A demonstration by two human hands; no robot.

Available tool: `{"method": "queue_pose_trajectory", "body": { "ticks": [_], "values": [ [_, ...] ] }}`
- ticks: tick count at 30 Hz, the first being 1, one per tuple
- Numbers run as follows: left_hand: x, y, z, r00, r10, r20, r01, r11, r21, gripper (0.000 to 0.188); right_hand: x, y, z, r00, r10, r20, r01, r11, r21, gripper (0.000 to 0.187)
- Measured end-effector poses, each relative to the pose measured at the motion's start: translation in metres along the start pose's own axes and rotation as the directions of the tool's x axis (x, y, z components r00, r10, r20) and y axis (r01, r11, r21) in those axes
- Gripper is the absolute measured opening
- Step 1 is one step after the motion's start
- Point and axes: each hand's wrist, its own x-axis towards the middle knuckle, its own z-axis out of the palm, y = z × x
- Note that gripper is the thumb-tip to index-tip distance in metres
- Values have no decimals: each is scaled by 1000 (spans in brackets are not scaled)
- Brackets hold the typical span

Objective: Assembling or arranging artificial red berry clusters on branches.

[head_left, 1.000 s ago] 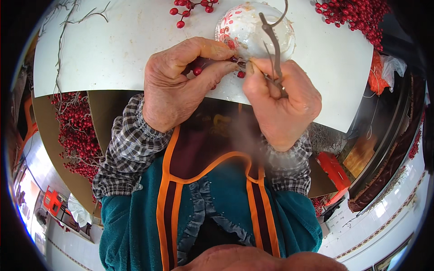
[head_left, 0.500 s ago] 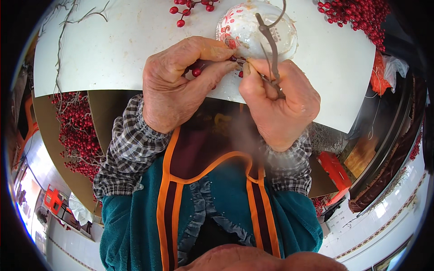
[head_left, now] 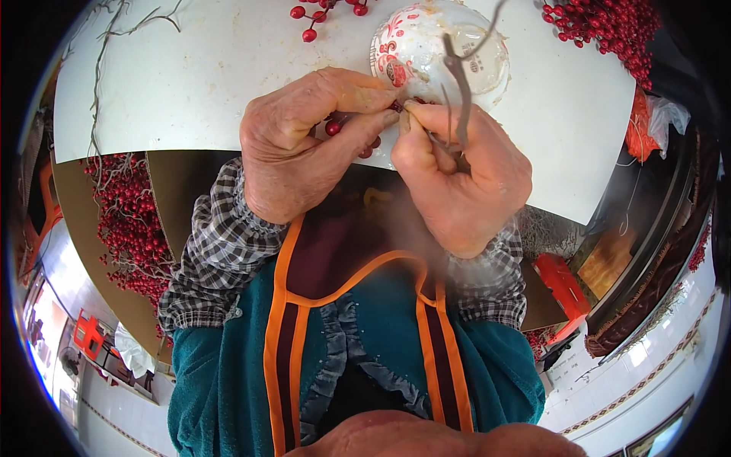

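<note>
- The left hand [head_left: 293, 145], at centre left of the frame, has thumb and forefinger pinched together on a small sprig of red berries [head_left: 333, 127]; a few berries show beneath its fingers.
- The right hand [head_left: 464, 171], right of centre, is closed around a thin brown twig [head_left: 459, 72], which rises from the fist toward the upper edge.
- The fingertips of both hands meet near the upper middle, where the join between sprig and twig is too small to make out.
- Just beyond the hands, at upper centre, a white bowl [head_left: 388, 47] with red patterning rests on the white tabletop [head_left: 190, 91].
- Another berry sprig [head_left: 309, 35] lies at the top edge, left of the bowl.
- A heap of berries [head_left: 609, 27] fills the upper right corner of the tabletop.
- A bare branch [head_left: 99, 84] lies at upper left.
- More berry stems [head_left: 133, 221] lie at middle left, beside brown cardboard [head_left: 82, 202].
</note>
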Motion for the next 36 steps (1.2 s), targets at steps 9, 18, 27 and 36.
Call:
{"method": "queue_pose_trajectory", "body": {
  "ticks": [9, 18, 27, 36],
  "values": [
    [2, 14, -19, 998, 2, 56, -2, 1000, -1, 28, -7, -10, -12, 998, 11, 68, -17, 996, 87, 23],
    [35, 13, -40, 992, 91, -89, -66, 965, 253, 25, -16, 6, -44, 980, 100, -174, -85, 992, 90, 18],
    [62, -18, -45, 935, 355, -4, -269, 713, 647, 22, -4, 13, -53, 883, 391, -260, -290, 890, 352, 22],
    [70, 8, -66, 933, 308, -186, -264, 937, 227, 19, 0, 23, -61, 908, 370, -199, -264, 871, 415, 22]
  ]
}}
